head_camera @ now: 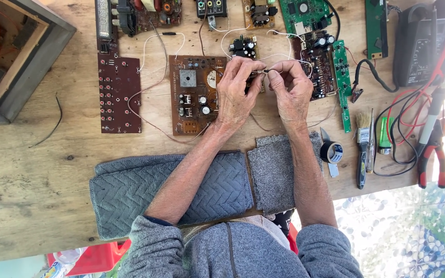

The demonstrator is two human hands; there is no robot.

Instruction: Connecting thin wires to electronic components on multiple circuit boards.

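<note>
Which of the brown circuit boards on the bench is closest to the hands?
The square brown board with the grey block; the left hand overlaps its right edge. The dark reddish button board lies farther left, untouched.

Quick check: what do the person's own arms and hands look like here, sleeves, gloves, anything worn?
Both hands are bare: no gloves, rings or watch visible on the left hand or the right hand. The forearms are bare too. The person wears a grey fleece-like top with a centre seam or zip; the left sleeve and the right sleeve are pushed up near the elbows.
</note>
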